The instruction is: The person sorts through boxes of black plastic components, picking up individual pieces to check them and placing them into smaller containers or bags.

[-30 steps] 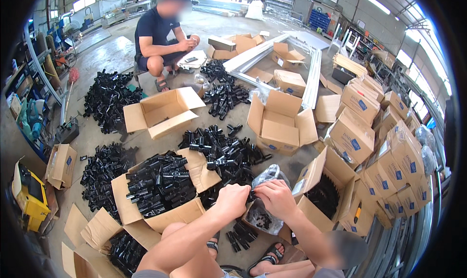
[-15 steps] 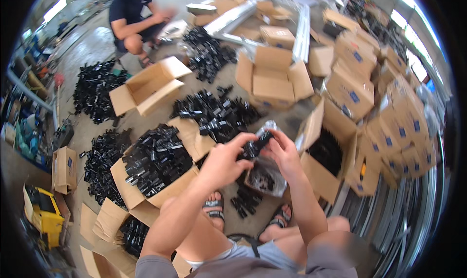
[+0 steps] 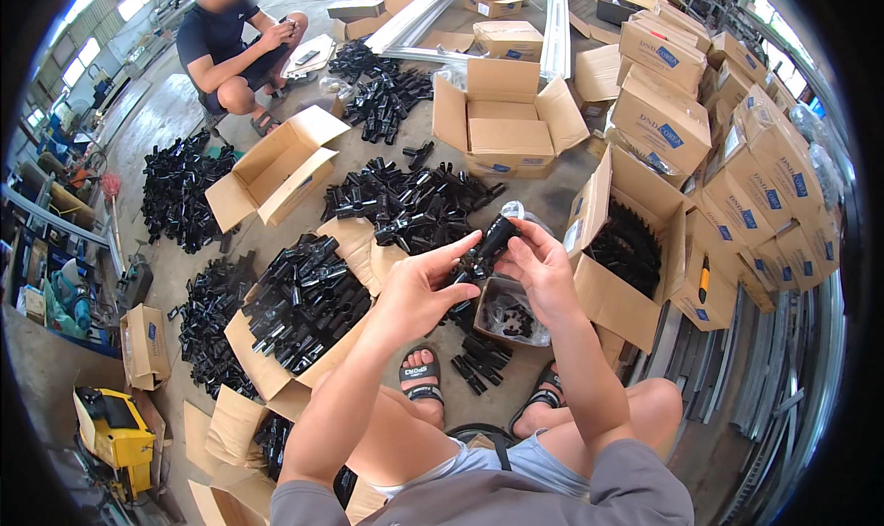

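Both hands hold a black, tube-like fitting (image 3: 498, 235) up in front of me, above the floor. My left hand (image 3: 425, 285) has its thumb and fingers curled round the fitting's lower left end. On the other side my right hand (image 3: 538, 266) grips its upper right end between thumb and fingers. Just below sits a small carton (image 3: 521, 335) lined with clear plastic, with small black pieces inside. Several loose black fittings (image 3: 481, 360) lie on the floor between my sandalled feet. Beyond my hands spreads a heap of similar black fittings (image 3: 405, 199).
An open carton full of fittings (image 3: 304, 296) stands left, and another carton with black parts (image 3: 626, 254) right. Empty open cartons (image 3: 276, 172) lie ahead. Stacked boxes (image 3: 663, 126) and metal profiles (image 3: 737, 369) line the right. A person (image 3: 230, 52) squats at far left.
The view has shifted slightly, so the surroundings sit differently in the picture. The fitting is now tilted more upright between my hands, which both keep their hold.
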A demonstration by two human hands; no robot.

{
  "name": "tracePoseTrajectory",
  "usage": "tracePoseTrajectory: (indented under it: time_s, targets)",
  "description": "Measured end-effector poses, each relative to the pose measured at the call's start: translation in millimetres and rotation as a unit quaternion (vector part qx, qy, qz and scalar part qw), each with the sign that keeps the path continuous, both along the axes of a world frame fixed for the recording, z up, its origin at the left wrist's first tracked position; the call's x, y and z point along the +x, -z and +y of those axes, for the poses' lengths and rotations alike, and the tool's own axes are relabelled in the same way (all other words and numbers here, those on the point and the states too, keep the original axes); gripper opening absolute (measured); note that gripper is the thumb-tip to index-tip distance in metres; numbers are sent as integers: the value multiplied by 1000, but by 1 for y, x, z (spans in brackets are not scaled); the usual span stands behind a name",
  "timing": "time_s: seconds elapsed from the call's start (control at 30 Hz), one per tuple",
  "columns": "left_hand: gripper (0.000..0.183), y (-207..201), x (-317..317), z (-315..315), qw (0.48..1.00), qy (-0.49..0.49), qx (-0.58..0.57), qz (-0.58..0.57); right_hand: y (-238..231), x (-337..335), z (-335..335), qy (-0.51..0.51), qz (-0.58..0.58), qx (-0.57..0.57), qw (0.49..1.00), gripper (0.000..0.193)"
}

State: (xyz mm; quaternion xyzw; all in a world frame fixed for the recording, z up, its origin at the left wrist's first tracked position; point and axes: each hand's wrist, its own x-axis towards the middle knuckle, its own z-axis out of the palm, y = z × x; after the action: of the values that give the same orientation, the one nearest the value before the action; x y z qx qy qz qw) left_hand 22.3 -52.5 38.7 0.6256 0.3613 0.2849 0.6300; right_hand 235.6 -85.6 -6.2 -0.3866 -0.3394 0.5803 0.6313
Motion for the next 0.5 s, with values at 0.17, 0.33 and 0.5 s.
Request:
tracePoseTrajectory:
  time_s: [0.17,0.33,0.5]
  targets:
    - [72,4,3,-2,999,3,38,33,5,2,0,-2,2,1,1000,45]
    - [73,17,2,-1,997,-20,70,39,9,1,0,-5,-5,-8,1000,45]
    - [76,3,4,-4,998,25,-32,38,9,1,0,2,-26,-22,999,45]
